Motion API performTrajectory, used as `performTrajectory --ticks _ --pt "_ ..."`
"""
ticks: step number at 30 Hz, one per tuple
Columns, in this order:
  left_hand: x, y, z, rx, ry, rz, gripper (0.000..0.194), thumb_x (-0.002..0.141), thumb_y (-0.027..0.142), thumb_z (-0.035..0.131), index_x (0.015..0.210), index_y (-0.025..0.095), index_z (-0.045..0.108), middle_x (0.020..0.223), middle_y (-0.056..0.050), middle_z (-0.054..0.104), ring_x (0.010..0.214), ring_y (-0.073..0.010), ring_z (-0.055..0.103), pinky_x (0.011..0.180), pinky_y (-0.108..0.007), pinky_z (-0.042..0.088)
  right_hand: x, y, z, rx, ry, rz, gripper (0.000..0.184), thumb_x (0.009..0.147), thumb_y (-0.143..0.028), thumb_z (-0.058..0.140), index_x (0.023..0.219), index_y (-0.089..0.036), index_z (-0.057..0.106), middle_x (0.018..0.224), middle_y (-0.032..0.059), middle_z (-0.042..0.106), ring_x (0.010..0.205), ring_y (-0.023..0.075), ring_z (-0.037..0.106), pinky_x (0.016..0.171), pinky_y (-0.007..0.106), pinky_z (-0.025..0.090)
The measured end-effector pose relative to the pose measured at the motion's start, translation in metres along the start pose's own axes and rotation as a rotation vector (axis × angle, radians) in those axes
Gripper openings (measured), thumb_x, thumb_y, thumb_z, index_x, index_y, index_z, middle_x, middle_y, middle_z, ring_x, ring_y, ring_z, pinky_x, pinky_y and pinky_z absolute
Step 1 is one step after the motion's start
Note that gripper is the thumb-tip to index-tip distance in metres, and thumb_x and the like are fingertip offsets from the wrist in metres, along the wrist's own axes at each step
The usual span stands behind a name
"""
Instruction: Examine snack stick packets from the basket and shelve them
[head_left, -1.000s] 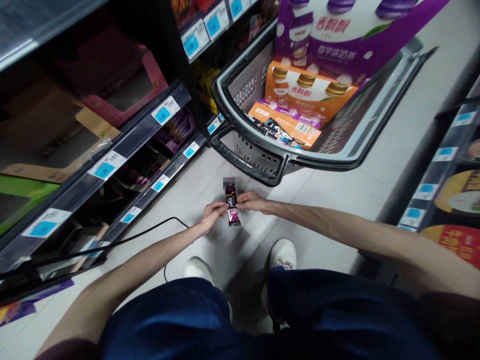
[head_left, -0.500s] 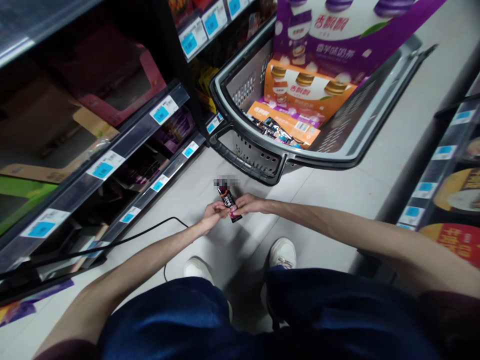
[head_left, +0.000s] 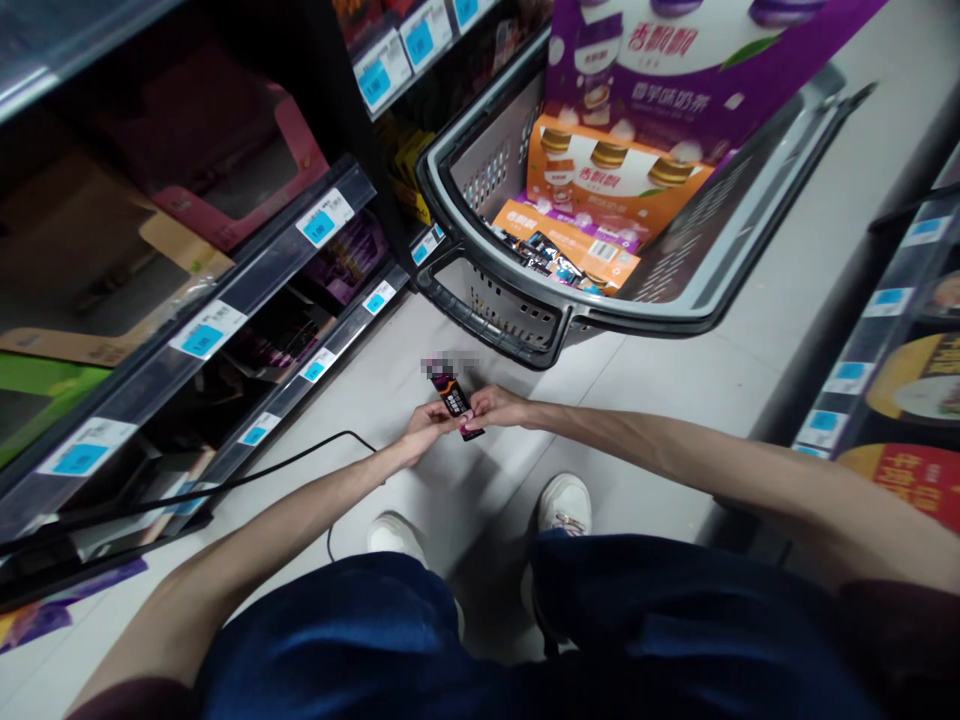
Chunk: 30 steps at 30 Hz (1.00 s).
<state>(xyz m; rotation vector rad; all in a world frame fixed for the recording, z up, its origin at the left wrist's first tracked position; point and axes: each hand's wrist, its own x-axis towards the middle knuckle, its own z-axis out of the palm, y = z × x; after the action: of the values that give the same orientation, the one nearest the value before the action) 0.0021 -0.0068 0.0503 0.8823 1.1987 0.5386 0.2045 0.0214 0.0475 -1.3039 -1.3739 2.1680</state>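
Both hands grip a small, dark snack packet (head_left: pixel 451 395) with orange and pink markings, in front of my feet. My left hand (head_left: pixel 429 420) pinches its lower left side. From the right, my right hand (head_left: pixel 497 407) is closed on the lower part. The packet's far end is blurred out by a pixel patch. Beyond the hands stands a grey shopping basket (head_left: pixel 637 312) with a black handle. Inside it are an orange carton (head_left: pixel 600 185), a tall purple carton (head_left: pixel 660 100) and several small dark packets (head_left: pixel 551 260).
Shelves (head_left: pixel 247 265) with price labels run along the left. Another shelf (head_left: pixel 862 340) with round-lidded goods lies on the right. A black cable (head_left: pixel 300 455) crosses the floor at left. My white shoes (head_left: pixel 565 503) are below the hands.
The packet has tilted slightly in my fingers, so its printed front shows more plainly. Both hands keep their hold, and the basket stays put.
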Motion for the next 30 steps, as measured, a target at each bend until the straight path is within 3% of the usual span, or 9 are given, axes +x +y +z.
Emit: performTrajectory --ticks 7,15,22,26,30 --pt "-0.001 -0.002 0.0 0.029 -0.008 -0.009 0.039 0.058 0.044 0.087 0.078 0.014 0.072 0.071 -0.002 0.063 0.064 -0.0115 0.047 0.06 -0.025 0.034 0.001 0.005 0.001 -0.02 -0.023 0.0 0.045 0.048 -0.042 0.089 0.068 -0.014 0.06 0.065 0.0012 0.064 0.063 0.012 0.055 0.055 0.022 0.037" --pt "0.001 -0.003 -0.002 0.02 -0.026 -0.02 0.041 0.059 0.047 0.085 0.081 0.015 0.074 0.069 -0.002 0.063 0.066 -0.0136 0.051 0.064 -0.027 0.038 -0.005 -0.008 0.002 -0.032 -0.098 0.147 0.047 0.056 -0.048 0.088 0.077 -0.014 0.063 0.073 0.0017 0.067 0.061 0.0099 0.053 0.054 0.021 0.037" --pt "0.001 -0.011 -0.003 0.049 0.01 -0.014 0.041 0.058 0.046 0.086 0.067 0.014 0.063 0.063 0.0 0.058 0.059 -0.0098 0.045 0.057 -0.025 0.033 -0.006 -0.012 -0.001 -0.049 -0.123 0.188 0.048 0.054 -0.044 0.089 0.081 -0.016 0.063 0.082 0.0023 0.07 0.069 0.0116 0.057 0.053 0.02 0.034" --pt "0.001 -0.009 0.001 -0.004 0.044 -0.004 0.044 0.061 0.047 0.086 0.073 0.014 0.058 0.067 0.001 0.058 0.061 -0.0093 0.051 0.059 -0.024 0.039 -0.003 -0.01 -0.002 -0.051 -0.075 0.177 0.045 0.056 -0.042 0.089 0.079 -0.016 0.059 0.077 0.0019 0.07 0.066 0.0109 0.057 0.051 0.02 0.036" --pt "0.001 -0.001 0.003 -0.199 0.057 -0.125 0.058 0.059 0.039 0.09 0.096 0.018 0.049 0.083 0.0 0.065 0.076 -0.0152 0.066 0.075 -0.031 0.051 -0.002 -0.01 0.004 -0.103 0.088 0.146 0.04 0.06 -0.036 0.087 0.078 -0.017 0.056 0.071 0.0015 0.068 0.063 0.0124 0.06 0.048 0.02 0.042"
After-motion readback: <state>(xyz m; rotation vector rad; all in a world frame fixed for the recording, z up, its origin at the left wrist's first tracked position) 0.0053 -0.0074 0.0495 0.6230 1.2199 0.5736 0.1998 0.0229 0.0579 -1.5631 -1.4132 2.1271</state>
